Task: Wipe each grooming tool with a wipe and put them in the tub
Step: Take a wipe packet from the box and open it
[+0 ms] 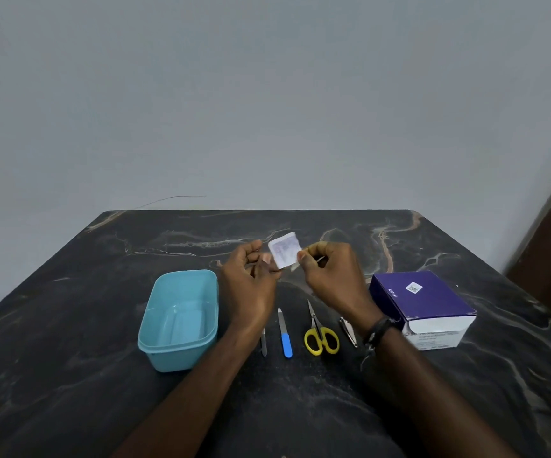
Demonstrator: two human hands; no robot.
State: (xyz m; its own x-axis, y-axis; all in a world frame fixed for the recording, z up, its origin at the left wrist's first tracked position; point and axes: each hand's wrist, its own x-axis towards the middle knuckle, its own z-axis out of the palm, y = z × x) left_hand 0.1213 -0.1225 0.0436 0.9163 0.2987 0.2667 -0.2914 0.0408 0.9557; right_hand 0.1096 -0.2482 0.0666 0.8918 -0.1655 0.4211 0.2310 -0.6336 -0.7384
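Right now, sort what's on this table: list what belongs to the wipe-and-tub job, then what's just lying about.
Part of the job:
wipe packet, pinched by left hand and right hand
blue tub, nothing in it
metal file
blue-handled file
yellow scissors
nail clippers
purple box, probably the wipe supply

Lying about:
thin wire behind the table

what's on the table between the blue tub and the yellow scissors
In the head view, two tools lie between the tub and the scissors: a thin metal tool, partly hidden by the left forearm, then a blue-handled nail file.
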